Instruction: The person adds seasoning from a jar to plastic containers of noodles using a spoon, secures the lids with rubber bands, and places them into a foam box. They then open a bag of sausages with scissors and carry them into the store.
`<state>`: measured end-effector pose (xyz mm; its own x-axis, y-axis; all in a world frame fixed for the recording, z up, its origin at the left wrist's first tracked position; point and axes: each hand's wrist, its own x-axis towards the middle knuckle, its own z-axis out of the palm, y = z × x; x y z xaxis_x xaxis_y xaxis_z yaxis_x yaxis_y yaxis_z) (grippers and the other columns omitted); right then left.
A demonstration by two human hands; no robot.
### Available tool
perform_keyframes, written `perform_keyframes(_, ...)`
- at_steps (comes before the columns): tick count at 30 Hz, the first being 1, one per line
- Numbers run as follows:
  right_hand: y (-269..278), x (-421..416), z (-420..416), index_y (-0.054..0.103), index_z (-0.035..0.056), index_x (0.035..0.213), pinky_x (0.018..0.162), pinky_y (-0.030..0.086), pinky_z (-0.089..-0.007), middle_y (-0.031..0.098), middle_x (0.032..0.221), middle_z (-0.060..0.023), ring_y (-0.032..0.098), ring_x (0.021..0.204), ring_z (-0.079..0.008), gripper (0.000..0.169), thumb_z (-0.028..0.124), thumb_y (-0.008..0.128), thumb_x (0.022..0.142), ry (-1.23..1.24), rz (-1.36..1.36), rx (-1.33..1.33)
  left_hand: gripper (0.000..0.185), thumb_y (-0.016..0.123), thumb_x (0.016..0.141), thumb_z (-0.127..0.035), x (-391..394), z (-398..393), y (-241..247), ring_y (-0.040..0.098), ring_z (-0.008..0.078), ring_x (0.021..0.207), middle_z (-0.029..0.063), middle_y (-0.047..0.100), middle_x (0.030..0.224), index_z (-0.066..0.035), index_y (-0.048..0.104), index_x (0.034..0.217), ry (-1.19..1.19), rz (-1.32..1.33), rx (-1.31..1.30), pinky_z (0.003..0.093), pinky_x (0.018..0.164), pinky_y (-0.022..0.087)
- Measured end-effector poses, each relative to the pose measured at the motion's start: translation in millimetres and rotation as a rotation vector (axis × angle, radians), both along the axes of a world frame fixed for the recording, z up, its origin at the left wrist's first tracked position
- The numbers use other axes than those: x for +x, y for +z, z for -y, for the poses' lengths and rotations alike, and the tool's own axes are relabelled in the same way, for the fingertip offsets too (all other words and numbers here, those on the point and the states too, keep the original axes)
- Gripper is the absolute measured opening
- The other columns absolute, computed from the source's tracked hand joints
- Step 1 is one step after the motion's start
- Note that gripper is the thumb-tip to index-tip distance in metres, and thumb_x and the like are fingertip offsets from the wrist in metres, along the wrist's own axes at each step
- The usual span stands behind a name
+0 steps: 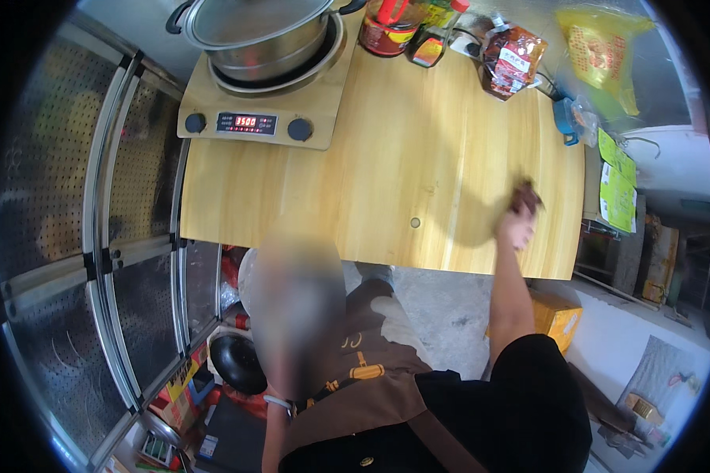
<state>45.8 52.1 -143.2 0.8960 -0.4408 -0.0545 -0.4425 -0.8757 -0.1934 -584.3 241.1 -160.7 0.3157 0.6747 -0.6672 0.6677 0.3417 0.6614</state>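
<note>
My right hand (516, 228) is on the right part of the wooden tabletop (390, 159), near its front edge. It grips a dark reddish-brown cloth (526, 196), blurred by motion, whose lower side meets or nearly meets the wood. Below the table's front edge, beside my brown apron (384, 408), is my left hand (281, 378), with a pale bracelet (278, 402) at the wrist. A smeared patch of the picture covers its fingers, so whether it holds anything is hidden.
At the back left, a lidded steel pot (266, 53) sits on a lit induction cooker (254, 127). Sauce containers (390, 32) and a brown sauce pouch (512, 62) line the back. A blue cup (567, 121) stands at the right edge. Perforated metal panels (142, 159) rise at left.
</note>
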Motion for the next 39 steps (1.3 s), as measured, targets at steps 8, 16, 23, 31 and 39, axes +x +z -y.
perform_keyframes(8,63.3,-293.1,-283.1,0.059,0.0157,0.120,0.082,0.041,-0.0461,0.056,0.115,-0.0049,0.049,0.109,-0.0251,0.042,0.035,0.057,0.082,1.770,-0.347,-0.020,0.026,0.053,0.097,-0.013,-16.7,25.4,16.0,0.059,0.0077,0.078,0.0065,0.065,0.098,-0.003,0.056,0.122,0.435,0.074,-0.161,0.0189,0.058,0.043)
perform_keyframes(16,9.9,-407.6,-280.6,0.063,0.0180,0.113,0.081,0.045,-0.0460,0.057,0.102,-0.0144,0.056,0.092,-0.0322,0.028,0.023,0.059,0.086,1.800,-0.135,0.759,0.027,0.054,0.096,-0.016,35.1,-11.8,69.1,0.059,0.0112,0.093,0.0043,0.062,0.108,-0.006,0.054,0.121,0.610,0.186,-0.168,0.0216,0.071,0.045)
perform_keyframes(23,94.1,-150.9,-125.0,0.062,0.0077,0.117,0.097,0.039,-0.0384,0.061,0.116,-0.0122,0.055,0.111,-0.0308,0.034,0.007,0.054,0.084,1.180,0.534,0.717,0.025,0.055,0.096,-0.016,49.4,-19.5,22.6,0.060,0.0106,0.090,0.0038,0.063,0.102,-0.005,0.056,0.119,0.019,0.108,-0.058,0.0220,0.070,0.046)
perform_keyframes(31,-2.8,23.9,180.7,0.053,0.0383,0.130,0.084,0.050,-0.0475,0.056,0.119,-0.0137,0.058,0.105,-0.0339,0.038,0.032,0.050,0.093,-0.164,0.094,-0.017,0.024,0.056,0.096,-0.018,54.8,-20.6,-13.5,0.062,0.0098,0.084,0.0018,0.065,0.095,-0.006,0.060,0.116,-0.163,-0.092,-0.153,0.0244,0.068,0.048)
perform_keyframes(39,-7.3,-157.3,-222.2,0.066,0.0290,0.109,0.080,0.042,-0.0511,0.062,0.108,-0.0031,0.054,0.103,-0.0287,0.034,0.019,0.052,0.081,1.181,0.283,0.062,0.036,0.045,0.098,-0.015,-12.3,2.6,-18.2,0.057,0.0236,0.107,0.0125,0.057,0.120,-0.004,0.048,0.132,-0.430,-0.045,0.220,0.0352,0.091,0.045)
